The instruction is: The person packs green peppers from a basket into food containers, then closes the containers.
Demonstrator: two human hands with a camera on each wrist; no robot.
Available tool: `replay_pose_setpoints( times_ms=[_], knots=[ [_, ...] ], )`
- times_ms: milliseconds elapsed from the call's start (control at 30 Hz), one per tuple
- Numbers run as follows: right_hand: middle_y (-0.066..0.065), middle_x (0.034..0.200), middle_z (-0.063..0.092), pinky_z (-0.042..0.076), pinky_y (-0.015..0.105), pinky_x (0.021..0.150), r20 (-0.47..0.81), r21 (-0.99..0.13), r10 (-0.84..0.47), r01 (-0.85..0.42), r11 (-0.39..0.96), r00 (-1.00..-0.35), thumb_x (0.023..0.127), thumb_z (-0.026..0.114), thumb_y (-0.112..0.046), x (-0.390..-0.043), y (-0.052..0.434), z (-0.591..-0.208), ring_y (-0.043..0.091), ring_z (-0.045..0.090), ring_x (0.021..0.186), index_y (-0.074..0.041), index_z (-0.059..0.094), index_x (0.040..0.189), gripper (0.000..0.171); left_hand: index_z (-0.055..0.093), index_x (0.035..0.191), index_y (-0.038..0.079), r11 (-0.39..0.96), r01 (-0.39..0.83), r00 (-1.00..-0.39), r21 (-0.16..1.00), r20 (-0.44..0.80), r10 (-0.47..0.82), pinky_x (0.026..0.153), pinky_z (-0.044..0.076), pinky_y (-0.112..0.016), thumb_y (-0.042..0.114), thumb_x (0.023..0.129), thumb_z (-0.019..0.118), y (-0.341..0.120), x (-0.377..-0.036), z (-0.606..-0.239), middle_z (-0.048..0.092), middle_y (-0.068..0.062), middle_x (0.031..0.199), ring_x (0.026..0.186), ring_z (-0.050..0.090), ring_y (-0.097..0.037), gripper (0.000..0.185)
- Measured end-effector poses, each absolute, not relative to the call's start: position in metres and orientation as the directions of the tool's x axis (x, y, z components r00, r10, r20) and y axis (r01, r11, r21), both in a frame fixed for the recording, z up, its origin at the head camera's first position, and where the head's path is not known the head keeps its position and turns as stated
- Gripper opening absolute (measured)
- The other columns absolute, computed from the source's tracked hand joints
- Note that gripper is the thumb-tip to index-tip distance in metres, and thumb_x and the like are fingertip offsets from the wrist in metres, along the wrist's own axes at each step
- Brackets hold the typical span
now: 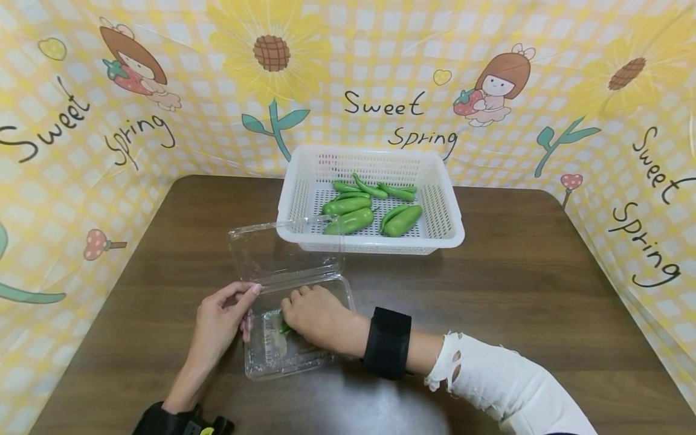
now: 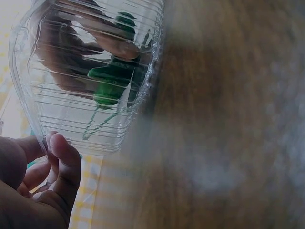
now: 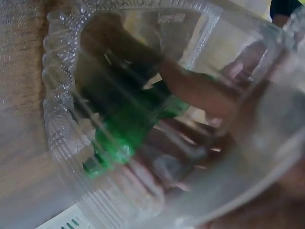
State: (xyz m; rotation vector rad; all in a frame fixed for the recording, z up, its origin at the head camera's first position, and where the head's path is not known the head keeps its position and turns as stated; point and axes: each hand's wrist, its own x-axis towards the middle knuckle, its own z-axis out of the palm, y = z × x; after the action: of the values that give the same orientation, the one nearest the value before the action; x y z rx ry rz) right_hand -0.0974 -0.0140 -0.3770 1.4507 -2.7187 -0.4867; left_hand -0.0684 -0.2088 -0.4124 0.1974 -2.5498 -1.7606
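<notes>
A clear plastic clamshell box (image 1: 261, 365) lies on the table with its hinged lid (image 1: 283, 251) raised, leaning towards the basket. My left hand (image 1: 217, 320) pinches the box's left rim near the hinge between thumb and fingers; the left wrist view shows this pinch at the rim. Inside the box, my right hand (image 1: 321, 317) reaches down with its fingers curled round a green pepper (image 3: 116, 138). Mostly covered by the hand in the head view, the pepper (image 2: 110, 88) shows through the clear wall in the left wrist view. Whether it touches the box floor I cannot tell.
Behind the box stands a white perforated basket (image 1: 375, 243) holding several green peppers (image 1: 402, 221). The raised lid overlaps its front left corner in the head view. A patterned yellow cloth (image 1: 380, 54) hangs round the back and sides of the brown wooden table (image 1: 522, 290).
</notes>
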Motion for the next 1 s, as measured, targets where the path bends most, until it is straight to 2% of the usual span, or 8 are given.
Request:
replay_pose_setpoints(
  times_ms=[633, 1000],
  knots=[
    [-0.004, 0.096, 0.067, 0.057, 0.021, 0.069, -0.021, 0.363, -0.824, -0.772, 0.522, -0.567, 0.095, 0.062, -0.020, -0.0915, -0.0129, -0.3823, 0.009, 0.065, 0.087, -0.018, 0.060, 0.105, 0.011, 0.069, 0.109, 0.007, 0.355, -0.078, -0.991, 0.932, -0.035, -0.126, 0.038, 0.051, -0.037, 0.037, 0.096, 0.065, -0.2089, -0.0683, -0.4129, 0.061, -0.017, 0.068, 0.040, 0.056, -0.022, 0.033],
    [-0.003, 0.100, 0.067, 0.058, 0.023, 0.073, -0.009, 0.354, -0.823, -0.771, 0.529, -0.568, 0.095, 0.063, -0.023, -0.0898, -0.0135, -0.3833, 0.011, 0.066, 0.091, -0.017, 0.060, 0.109, 0.015, 0.070, 0.109, 0.007, 0.349, -0.077, -0.992, 0.934, -0.035, -0.124, 0.038, 0.051, -0.037, 0.037, 0.096, 0.065, -0.2097, -0.0677, -0.4139, 0.061, -0.017, 0.067, 0.039, 0.055, -0.022, 0.034]
  ],
)
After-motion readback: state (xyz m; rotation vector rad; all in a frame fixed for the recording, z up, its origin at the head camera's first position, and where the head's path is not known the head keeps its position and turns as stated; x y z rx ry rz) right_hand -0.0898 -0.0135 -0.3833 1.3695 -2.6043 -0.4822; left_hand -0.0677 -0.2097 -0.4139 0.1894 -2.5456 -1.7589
